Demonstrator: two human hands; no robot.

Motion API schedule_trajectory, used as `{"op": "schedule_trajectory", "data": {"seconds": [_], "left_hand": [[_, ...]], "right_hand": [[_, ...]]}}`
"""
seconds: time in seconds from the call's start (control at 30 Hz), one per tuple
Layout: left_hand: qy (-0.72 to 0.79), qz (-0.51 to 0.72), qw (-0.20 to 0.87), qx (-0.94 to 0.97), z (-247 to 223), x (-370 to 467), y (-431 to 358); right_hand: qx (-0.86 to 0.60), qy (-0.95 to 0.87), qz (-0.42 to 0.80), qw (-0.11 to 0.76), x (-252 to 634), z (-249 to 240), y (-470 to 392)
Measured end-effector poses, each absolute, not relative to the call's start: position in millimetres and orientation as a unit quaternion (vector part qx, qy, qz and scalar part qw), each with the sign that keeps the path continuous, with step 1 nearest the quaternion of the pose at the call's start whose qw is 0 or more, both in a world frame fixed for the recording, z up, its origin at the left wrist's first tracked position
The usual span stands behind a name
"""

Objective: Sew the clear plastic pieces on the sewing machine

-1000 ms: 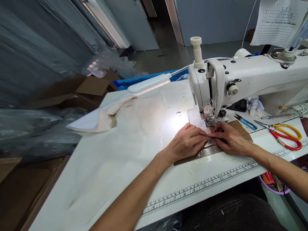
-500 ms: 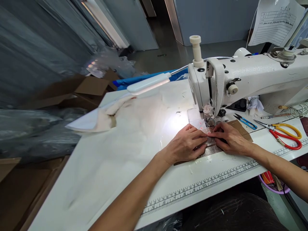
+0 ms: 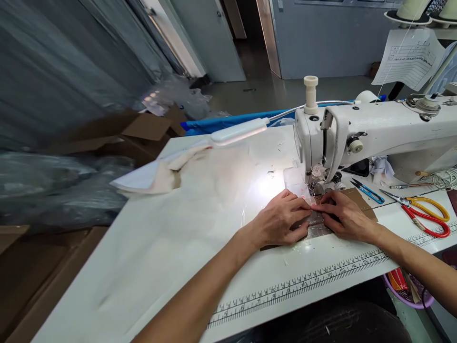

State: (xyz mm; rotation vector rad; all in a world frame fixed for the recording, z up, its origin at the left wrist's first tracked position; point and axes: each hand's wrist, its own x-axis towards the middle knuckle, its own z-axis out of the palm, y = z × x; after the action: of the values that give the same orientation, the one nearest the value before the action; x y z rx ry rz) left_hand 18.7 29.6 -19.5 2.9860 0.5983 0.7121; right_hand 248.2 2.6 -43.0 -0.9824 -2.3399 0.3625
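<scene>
A white sewing machine [image 3: 389, 126] stands at the right, its needle area just beyond my fingertips. My left hand [image 3: 285, 218] lies in front of the presser foot with curled fingers. Close beside it, my right hand [image 3: 341, 214] has its thumb and fingers drawn together, the index fingertip near the left hand's fingers. Between them is a small piece of thin, pale material, too small to make out well. Beneath the hands a shiny metallic plate [image 3: 317, 231] shows, with brown card [image 3: 360, 205] to its right.
Blue snips [image 3: 369, 191] and red-and-yellow scissors [image 3: 424, 209] lie right of the machine's needle. Pale cloth [image 3: 160, 178] lies at the table's far left. A lamp [image 3: 239, 132] reaches over the back. Cardboard boxes [image 3: 148, 127] stand beyond the left edge.
The view has shifted, so the machine and table appear lower and slightly further right. Both hands remain together at the needle area, with little visible movement of the fingers.
</scene>
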Motion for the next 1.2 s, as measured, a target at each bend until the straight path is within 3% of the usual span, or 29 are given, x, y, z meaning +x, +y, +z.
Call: {"op": "schedule_trajectory", "data": {"seconds": [0.47, 0.73, 1.2], "left_hand": [[0.222, 0.213, -0.027, 0.951, -19.0, 18.1, 31.1], [0.239, 0.169, -0.065, 0.954, -22.5, 18.7, 32.5], [0.274, 0.14, -0.043, 0.951, -22.5, 18.5, 37.5]], "right_hand": [[-0.406, -0.885, 0.087, 0.212, 238.5, -32.0, 6.8], [-0.385, -0.891, 0.091, 0.224, 241.1, -30.6, 5.3], [-0.398, -0.902, 0.084, 0.147, 235.8, -24.3, 14.0]]}}
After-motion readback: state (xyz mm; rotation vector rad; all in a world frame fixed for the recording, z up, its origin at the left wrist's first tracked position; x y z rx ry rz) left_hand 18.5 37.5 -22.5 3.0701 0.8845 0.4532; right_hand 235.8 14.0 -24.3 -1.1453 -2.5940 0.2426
